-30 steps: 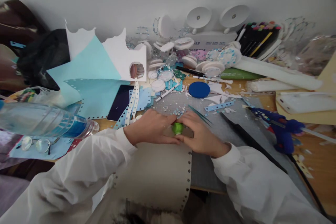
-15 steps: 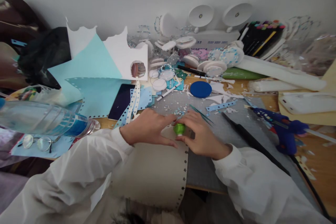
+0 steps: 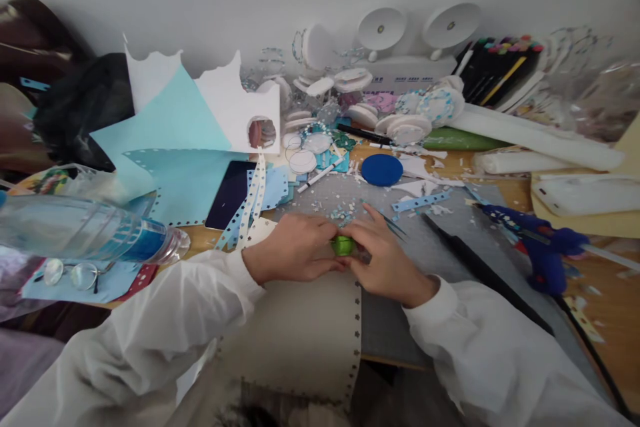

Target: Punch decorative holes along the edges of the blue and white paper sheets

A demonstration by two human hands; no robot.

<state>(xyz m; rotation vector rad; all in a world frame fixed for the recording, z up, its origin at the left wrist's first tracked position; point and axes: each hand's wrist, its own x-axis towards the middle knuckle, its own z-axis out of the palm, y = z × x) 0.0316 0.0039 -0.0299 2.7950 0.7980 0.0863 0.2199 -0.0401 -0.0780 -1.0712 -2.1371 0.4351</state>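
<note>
A small green craft hole punch (image 3: 343, 245) sits between my hands over the grey cutting mat. My right hand (image 3: 383, 259) pinches it from the right with thumb and fingers. My left hand (image 3: 293, 250) closes on its left side, thumb and forefinger touching it. Under my hands lies a cream paper sheet (image 3: 305, 320), its lower part hanging toward me. Small star-shaped holes line its right and lower edges. The punch's slot and the paper edge there are hidden by my fingers. Tiny paper bits (image 3: 343, 213) are scattered just beyond, beside tweezers (image 3: 393, 223).
A blue disc (image 3: 382, 170) and a black-handled tool (image 3: 480, 267) lie on the mat (image 3: 395, 327). At right is a blue glue gun (image 3: 545, 240). To the left are a phone (image 3: 227, 197), punched blue sheets (image 3: 185, 180), a water bottle (image 3: 85, 227) and glasses (image 3: 75, 272).
My left hand has moved right, and its spread thumb and forefinger have closed against the green punch. The cream sheet has shifted slightly right. My right hand stays at the punch, forefinger now raised.
</note>
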